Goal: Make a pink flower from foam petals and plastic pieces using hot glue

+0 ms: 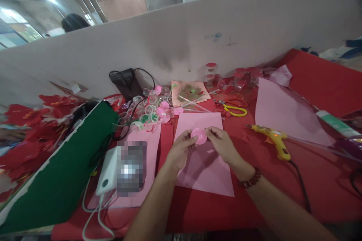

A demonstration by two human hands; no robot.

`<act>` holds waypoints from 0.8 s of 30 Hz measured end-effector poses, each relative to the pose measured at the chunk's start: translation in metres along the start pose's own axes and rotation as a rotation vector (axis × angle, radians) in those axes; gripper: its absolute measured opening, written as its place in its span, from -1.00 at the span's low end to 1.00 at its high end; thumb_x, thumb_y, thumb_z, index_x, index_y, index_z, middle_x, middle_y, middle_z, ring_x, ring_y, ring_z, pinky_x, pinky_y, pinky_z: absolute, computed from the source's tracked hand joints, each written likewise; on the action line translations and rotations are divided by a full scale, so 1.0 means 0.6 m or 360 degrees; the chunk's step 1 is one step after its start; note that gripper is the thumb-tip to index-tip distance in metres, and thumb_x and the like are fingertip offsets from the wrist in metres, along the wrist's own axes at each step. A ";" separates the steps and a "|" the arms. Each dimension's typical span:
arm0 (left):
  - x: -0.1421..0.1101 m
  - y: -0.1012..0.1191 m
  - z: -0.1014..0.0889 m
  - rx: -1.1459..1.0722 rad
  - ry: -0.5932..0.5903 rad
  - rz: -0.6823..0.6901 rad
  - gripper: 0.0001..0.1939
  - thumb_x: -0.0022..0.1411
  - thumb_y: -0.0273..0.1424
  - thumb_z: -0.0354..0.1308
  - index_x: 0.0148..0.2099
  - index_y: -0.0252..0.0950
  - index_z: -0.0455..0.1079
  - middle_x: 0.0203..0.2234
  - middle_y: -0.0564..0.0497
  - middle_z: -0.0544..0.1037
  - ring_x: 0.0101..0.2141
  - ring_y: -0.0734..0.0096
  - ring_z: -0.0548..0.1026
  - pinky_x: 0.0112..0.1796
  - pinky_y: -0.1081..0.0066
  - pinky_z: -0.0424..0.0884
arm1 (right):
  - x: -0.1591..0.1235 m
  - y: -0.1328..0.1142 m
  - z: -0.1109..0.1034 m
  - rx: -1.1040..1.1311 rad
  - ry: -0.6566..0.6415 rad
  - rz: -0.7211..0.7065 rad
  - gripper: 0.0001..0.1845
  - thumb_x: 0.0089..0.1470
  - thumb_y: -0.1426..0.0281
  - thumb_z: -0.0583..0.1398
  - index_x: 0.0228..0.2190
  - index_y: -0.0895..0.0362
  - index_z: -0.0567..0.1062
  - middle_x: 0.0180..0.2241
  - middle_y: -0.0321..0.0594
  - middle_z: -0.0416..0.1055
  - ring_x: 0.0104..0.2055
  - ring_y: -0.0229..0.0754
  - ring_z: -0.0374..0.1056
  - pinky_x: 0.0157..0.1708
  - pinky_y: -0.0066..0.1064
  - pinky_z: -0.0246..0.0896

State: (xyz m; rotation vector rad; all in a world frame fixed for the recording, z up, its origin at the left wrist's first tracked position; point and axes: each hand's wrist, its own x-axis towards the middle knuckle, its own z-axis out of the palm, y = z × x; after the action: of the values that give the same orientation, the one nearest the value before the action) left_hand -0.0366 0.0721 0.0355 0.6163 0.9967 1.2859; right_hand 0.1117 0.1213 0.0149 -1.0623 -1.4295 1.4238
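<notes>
Between my two hands is a small round pink plastic cup (199, 136), held up over a sheet of pink paper (217, 180). My left hand (182, 148) pinches its left side, with the thumb near the front. On the other side, the thumb and fingers of my right hand (222, 145) close on its upper right edge. Below the right hand a small pink scrap (210, 151) lies on the sheet. Whether the cup has a separate disc on it, I cannot tell.
A yellow glue gun (273, 137) lies to the right, its cord running forward. Yellow-handled scissors (234, 110) are behind it. Clear plastic cups (151, 110) crowd the back left. A white power bank (108, 171), green board (65, 173) and red board (322, 83) flank the work area.
</notes>
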 end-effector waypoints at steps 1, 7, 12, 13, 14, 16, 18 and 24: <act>0.000 0.000 0.000 -0.0021 0.0026 0.0010 -0.71 0.00 -0.39 0.33 -0.20 -0.35 0.43 -0.28 -0.03 0.49 -0.35 0.53 0.44 -0.31 0.51 0.36 | 0.000 -0.001 0.001 0.0053 -0.0021 0.0010 -0.71 0.07 0.16 0.13 -0.49 0.11 0.42 -0.54 -0.34 0.30 -0.47 -0.26 0.21 -0.46 -0.44 0.15; 0.000 -0.002 0.005 -0.0045 0.0016 -0.0019 -0.67 -0.11 -0.49 0.37 -0.23 -0.31 0.41 -0.28 0.01 0.50 -0.28 0.42 0.48 -0.22 0.41 0.38 | 0.002 0.008 0.004 0.0026 0.0019 -0.0019 -0.73 0.02 0.18 0.18 -0.53 0.11 0.40 -0.57 -0.37 0.24 -0.49 -0.28 0.16 -0.47 -0.45 0.13; 0.002 -0.007 0.003 -0.0031 0.0082 0.0095 -0.71 -0.05 -0.48 0.33 -0.21 -0.33 0.43 -0.32 0.00 0.50 -0.37 0.55 0.42 -0.32 0.52 0.31 | 0.000 0.006 0.004 -0.0015 0.0017 0.0004 -0.72 0.06 0.15 0.13 -0.46 0.10 0.41 -0.54 -0.36 0.24 -0.50 -0.28 0.15 -0.53 -0.47 0.13; 0.002 -0.007 0.002 -0.0031 0.0075 0.0078 -0.70 -0.06 -0.48 0.34 -0.21 -0.33 0.43 -0.33 0.00 0.50 -0.37 0.54 0.43 -0.34 0.52 0.30 | -0.001 0.005 0.004 -0.0041 0.0021 -0.0001 -0.72 0.06 0.15 0.13 -0.48 0.10 0.40 -0.56 -0.36 0.22 -0.50 -0.28 0.15 -0.54 -0.48 0.14; 0.001 -0.007 0.002 -0.0021 0.0056 0.0050 -0.68 -0.08 -0.49 0.35 -0.21 -0.33 0.42 -0.33 0.00 0.50 -0.37 0.52 0.43 -0.34 0.51 0.31 | -0.002 0.004 0.004 -0.0069 0.0041 0.0002 -0.72 0.05 0.15 0.14 -0.49 0.10 0.39 -0.57 -0.36 0.21 -0.50 -0.27 0.15 -0.56 -0.49 0.13; 0.000 -0.006 0.003 -0.0002 0.0021 0.0002 -0.65 -0.10 -0.50 0.36 -0.20 -0.31 0.42 -0.30 0.00 0.51 -0.34 0.48 0.46 -0.32 0.48 0.32 | -0.003 0.002 0.004 -0.0090 0.0085 0.0037 -0.69 0.05 0.12 0.13 -0.50 0.10 0.38 -0.58 -0.35 0.21 -0.51 -0.26 0.15 -0.59 -0.49 0.12; -0.002 -0.005 0.006 -0.0037 0.0041 0.0009 -0.65 -0.09 -0.49 0.35 -0.19 -0.30 0.42 -0.28 0.01 0.51 -0.30 0.45 0.47 -0.27 0.44 0.35 | -0.004 0.001 0.004 -0.0045 0.0056 0.0108 -0.67 0.06 0.09 0.11 -0.46 0.10 0.39 -0.54 -0.33 0.27 -0.49 -0.25 0.19 -0.60 -0.49 0.13; -0.002 -0.003 0.011 -0.0081 0.0103 0.0086 -0.63 -0.15 -0.56 0.35 -0.21 -0.32 0.43 -0.32 0.03 0.50 -0.33 0.51 0.45 -0.29 0.51 0.34 | 0.001 0.005 0.001 -0.0070 0.0098 -0.0135 -0.69 0.03 0.15 0.19 -0.55 0.11 0.35 -0.58 -0.37 0.23 -0.51 -0.30 0.13 -0.49 -0.46 0.09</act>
State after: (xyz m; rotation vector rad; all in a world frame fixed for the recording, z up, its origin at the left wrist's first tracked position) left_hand -0.0301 0.0715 0.0371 0.5689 1.0033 1.3824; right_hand 0.1109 0.1216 0.0120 -1.0518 -1.4504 1.2943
